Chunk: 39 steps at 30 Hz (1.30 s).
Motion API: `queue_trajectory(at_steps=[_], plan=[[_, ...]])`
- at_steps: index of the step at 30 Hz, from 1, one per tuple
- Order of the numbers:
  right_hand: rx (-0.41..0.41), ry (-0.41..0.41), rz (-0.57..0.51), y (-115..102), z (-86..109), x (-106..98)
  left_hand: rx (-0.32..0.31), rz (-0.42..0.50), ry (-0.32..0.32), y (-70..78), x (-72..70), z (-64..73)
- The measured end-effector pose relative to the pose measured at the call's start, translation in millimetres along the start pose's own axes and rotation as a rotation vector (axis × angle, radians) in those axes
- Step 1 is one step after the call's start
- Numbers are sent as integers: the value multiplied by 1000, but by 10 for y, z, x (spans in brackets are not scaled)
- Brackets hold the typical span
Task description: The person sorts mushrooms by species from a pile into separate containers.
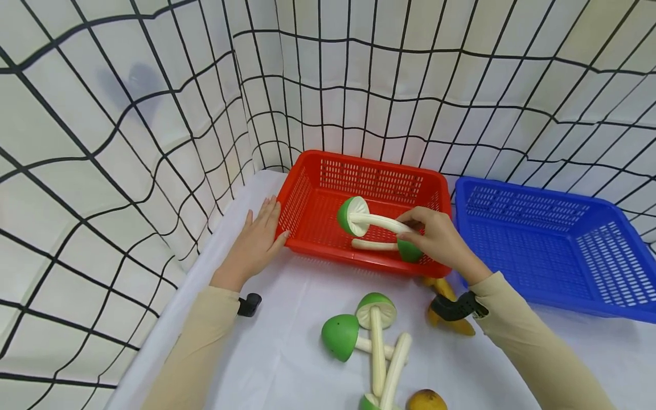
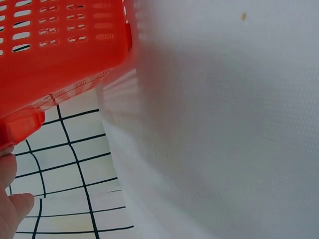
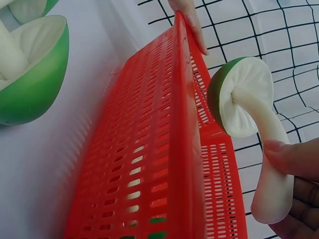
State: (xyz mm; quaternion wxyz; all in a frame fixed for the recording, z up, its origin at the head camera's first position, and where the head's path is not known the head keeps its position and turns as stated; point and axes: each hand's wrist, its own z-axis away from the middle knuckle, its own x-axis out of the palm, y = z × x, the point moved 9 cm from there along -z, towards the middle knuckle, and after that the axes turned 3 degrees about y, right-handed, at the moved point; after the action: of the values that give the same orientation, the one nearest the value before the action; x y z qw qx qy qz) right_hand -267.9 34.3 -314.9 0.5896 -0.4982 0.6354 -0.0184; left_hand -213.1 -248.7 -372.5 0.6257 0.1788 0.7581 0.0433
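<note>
My right hand [image 1: 430,236] pinches a toy mushroom [image 1: 381,221] by its pale stem, over the red basket [image 1: 359,259]. Its green cap points left; in the right wrist view the thumb [image 3: 284,157] presses on the stem. A second mushroom [image 1: 376,245] lies inside the basket near the front wall, its green cap partly behind my right hand. My left hand [image 1: 258,245] rests with fairly straight fingers against the basket's left side. In the left wrist view only part of that hand [image 2: 10,199] shows, at the basket's corner.
Several green-capped mushrooms [image 1: 340,336] lie on the white cloth in front. A blue basket [image 1: 517,256] stands on the right. Yellow bananas [image 1: 451,324] lie partly under my right wrist, and a round yellow fruit [image 1: 426,400] is at the bottom edge. Black wire mesh [image 1: 389,99] rises behind and left.
</note>
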Motion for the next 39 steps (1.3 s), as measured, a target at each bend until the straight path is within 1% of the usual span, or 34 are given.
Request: queue_trajectory(at_steps=[8,17,23,32,36,39], plan=[[20,-28,-11,3,-8,163,-4,0,3,-9,2,42],[55,-47,8,69,33,187,13,3,16,4,29,-24],[38,-53,12,81,66,237,20,-4,17,15,41,-44],[23,-60,20,67,80,303,9,6,0,24,52,-27],[20,-76,29,48,51,343,6,1,4,15,29,-13],[9,-70,31,25,5,363,0,3,13,2,0,-4]])
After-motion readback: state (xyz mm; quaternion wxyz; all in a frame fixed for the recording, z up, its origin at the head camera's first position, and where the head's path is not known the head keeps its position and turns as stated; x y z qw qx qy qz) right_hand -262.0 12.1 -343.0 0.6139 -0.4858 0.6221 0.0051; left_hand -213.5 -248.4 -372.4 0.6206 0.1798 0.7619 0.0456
